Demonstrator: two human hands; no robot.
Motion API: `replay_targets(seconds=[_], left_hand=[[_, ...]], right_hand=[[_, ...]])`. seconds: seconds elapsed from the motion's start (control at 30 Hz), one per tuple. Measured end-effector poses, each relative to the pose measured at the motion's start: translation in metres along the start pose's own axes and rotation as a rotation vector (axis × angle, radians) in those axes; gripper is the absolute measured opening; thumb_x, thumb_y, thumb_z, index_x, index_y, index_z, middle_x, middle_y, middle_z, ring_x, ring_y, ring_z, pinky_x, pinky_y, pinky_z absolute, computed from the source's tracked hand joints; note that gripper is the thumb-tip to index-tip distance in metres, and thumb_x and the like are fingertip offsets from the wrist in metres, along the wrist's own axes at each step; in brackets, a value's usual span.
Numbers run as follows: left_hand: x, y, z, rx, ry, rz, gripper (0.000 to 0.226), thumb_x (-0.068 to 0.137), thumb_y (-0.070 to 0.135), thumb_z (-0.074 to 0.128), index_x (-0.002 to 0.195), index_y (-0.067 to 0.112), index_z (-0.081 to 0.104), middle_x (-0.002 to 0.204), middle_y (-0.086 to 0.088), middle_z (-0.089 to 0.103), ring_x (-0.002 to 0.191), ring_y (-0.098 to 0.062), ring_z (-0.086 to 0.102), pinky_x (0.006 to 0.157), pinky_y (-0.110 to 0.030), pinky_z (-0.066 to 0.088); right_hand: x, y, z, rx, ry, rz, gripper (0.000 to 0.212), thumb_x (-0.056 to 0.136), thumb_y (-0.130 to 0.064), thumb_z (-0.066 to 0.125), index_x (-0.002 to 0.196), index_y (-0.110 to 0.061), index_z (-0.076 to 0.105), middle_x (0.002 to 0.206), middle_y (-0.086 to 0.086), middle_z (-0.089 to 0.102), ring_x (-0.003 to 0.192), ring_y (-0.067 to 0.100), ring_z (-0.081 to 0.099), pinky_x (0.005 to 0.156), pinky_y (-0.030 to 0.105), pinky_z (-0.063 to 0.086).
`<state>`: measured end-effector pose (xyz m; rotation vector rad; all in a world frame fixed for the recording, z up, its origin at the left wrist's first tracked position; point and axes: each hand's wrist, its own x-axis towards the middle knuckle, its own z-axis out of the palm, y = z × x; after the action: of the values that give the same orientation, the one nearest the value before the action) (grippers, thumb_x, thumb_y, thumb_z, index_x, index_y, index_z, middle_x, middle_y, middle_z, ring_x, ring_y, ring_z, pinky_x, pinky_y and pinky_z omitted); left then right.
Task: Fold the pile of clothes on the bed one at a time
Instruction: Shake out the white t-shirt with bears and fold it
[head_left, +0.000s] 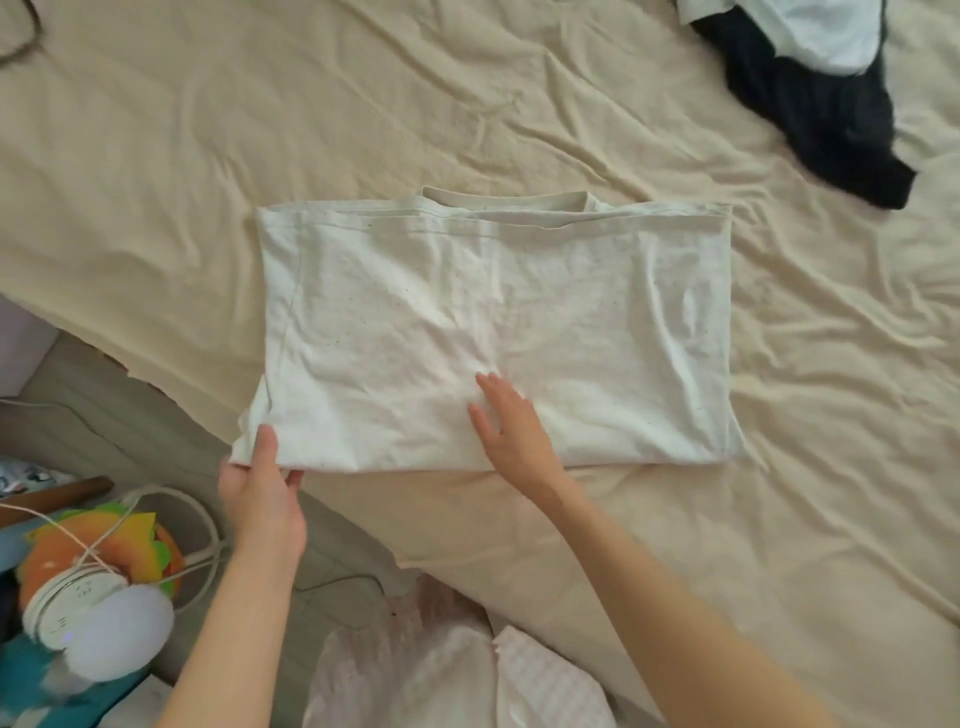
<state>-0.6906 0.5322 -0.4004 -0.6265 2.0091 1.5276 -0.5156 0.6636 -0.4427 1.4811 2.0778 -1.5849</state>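
Note:
A white T-shirt (493, 322) lies folded into a wide rectangle on the cream bed sheet (208, 156), its collar at the far edge. My left hand (262, 499) pinches the shirt's near left corner, thumb on top. My right hand (511, 423) rests flat on the shirt near the middle of its front edge, fingers straight. A pile of dark and white clothes (831, 93) lies at the far right of the bed.
The bed's edge runs diagonally at the lower left. Beside it stand a white round device with cables (93, 613) and colourful items (104, 535). Pale pink striped fabric (457, 675) sits at the bottom centre.

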Motion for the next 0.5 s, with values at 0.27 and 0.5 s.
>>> replay_targets(seconds=[0.27, 0.5], left_hand=[[-0.160, 0.000, 0.154, 0.478, -0.457, 0.890, 0.015, 0.090, 0.018, 0.057, 0.096, 0.016, 0.043, 0.081, 0.010, 0.054, 0.070, -0.008, 0.049, 0.062, -0.023, 0.034], [-0.201, -0.131, 0.180, 1.244, -0.939, 1.111, 0.045, 0.090, 0.016, 0.055, 0.133, 0.012, 0.044, 0.137, -0.001, 0.047, 0.133, -0.020, 0.036, 0.106, -0.036, 0.028]], right_hand=[[-0.077, 0.048, -0.128, 1.109, 0.162, 0.300, 0.029, 0.100, -0.036, 0.041, 0.106, -0.015, 0.061, 0.104, 0.005, 0.071, 0.094, 0.019, 0.068, 0.081, 0.034, 0.053], [-0.080, 0.117, -0.192, 1.282, 0.182, 0.355, 0.037, 0.096, -0.048, 0.044, 0.108, -0.016, 0.057, 0.099, -0.001, 0.068, 0.088, 0.014, 0.067, 0.078, 0.034, 0.056]])
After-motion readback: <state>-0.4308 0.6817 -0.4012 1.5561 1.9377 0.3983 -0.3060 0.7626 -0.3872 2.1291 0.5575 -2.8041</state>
